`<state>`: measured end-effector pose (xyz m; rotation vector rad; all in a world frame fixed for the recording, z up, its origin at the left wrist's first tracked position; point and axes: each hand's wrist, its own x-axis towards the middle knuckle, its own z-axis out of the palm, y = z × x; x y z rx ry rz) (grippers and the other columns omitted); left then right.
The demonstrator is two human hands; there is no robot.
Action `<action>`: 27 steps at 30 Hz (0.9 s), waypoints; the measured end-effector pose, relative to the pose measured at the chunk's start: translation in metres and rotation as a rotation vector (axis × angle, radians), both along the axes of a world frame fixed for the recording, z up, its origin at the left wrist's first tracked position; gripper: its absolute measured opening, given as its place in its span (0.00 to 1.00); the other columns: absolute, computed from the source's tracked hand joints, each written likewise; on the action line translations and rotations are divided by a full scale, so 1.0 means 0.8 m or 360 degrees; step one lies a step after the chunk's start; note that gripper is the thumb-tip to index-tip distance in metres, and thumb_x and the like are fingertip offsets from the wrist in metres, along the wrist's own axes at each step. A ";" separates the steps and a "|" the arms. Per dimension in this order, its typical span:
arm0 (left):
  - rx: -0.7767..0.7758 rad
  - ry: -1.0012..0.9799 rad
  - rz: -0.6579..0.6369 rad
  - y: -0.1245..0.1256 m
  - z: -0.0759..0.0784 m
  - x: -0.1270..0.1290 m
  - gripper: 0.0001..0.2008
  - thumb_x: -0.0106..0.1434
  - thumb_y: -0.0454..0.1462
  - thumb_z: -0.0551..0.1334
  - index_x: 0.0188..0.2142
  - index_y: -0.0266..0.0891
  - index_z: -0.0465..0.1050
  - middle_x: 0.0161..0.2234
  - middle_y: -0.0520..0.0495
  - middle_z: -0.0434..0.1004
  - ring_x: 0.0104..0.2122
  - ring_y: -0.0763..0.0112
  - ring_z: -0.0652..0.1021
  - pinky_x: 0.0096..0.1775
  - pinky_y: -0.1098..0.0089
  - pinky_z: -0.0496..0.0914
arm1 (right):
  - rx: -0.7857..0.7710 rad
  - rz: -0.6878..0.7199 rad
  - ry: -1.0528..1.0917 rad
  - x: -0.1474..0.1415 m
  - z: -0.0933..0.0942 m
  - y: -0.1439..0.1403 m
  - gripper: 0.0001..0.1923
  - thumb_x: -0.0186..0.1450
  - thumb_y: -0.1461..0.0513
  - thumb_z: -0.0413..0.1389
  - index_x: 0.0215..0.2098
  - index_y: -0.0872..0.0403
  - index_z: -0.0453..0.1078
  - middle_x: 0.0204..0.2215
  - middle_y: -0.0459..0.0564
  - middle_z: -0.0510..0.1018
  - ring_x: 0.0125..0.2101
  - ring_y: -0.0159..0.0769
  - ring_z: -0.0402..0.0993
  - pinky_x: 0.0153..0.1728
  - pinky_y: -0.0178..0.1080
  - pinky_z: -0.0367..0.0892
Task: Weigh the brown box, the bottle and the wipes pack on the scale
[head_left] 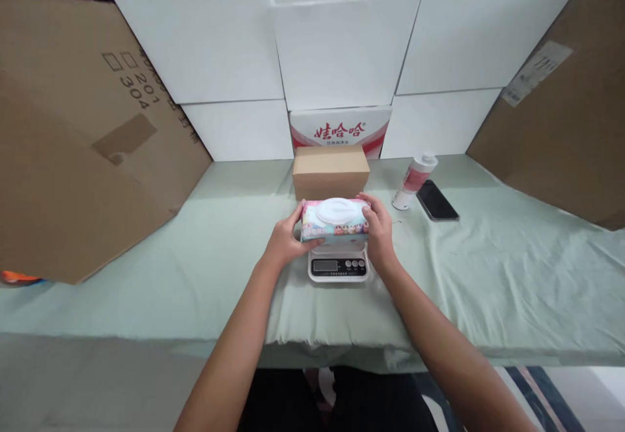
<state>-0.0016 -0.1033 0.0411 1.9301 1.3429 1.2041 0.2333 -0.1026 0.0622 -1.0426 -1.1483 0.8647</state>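
Between my two hands is a pack of wet wipes (334,225), pink and pale blue with a white flip lid facing up. My left hand (289,238) grips its left end, thumb along the front edge. On the right end, the fingers of my right hand (379,229) are wrapped round the pack. Directly below is a white digital kitchen scale (338,277), its dark display and buttons facing me. The pack covers most of the weighing platform, and I cannot tell whether it touches it.
A brown cardboard box (331,170) stands just behind the pack. To the right are a white and pink bottle (414,181) and a black smartphone (437,200). Large cardboard panels (92,139) and white boards (342,54) enclose the green cloth-covered table (195,289).
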 end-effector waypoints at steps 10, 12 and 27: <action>-0.0115 -0.0120 -0.0157 0.011 -0.010 -0.008 0.59 0.56 0.61 0.74 0.78 0.41 0.54 0.72 0.34 0.69 0.71 0.40 0.70 0.70 0.51 0.67 | 0.0082 -0.0078 -0.0162 0.020 -0.020 0.012 0.30 0.72 0.41 0.53 0.63 0.50 0.70 0.64 0.58 0.76 0.63 0.52 0.73 0.56 0.51 0.74; -0.0107 -0.0140 -0.0177 0.011 -0.011 -0.011 0.61 0.56 0.63 0.73 0.79 0.42 0.51 0.74 0.34 0.64 0.74 0.41 0.65 0.73 0.51 0.62 | 0.0133 -0.0093 -0.0193 0.029 -0.020 0.014 0.32 0.72 0.40 0.52 0.64 0.49 0.69 0.64 0.59 0.76 0.63 0.53 0.73 0.61 0.54 0.71; -0.0183 -0.0333 -0.0098 0.007 -0.011 0.004 0.64 0.48 0.57 0.80 0.76 0.37 0.57 0.71 0.31 0.69 0.68 0.39 0.73 0.68 0.49 0.72 | 0.0306 0.0166 -0.0299 0.038 -0.036 0.025 0.36 0.66 0.35 0.59 0.59 0.51 0.72 0.56 0.60 0.79 0.54 0.53 0.78 0.50 0.50 0.76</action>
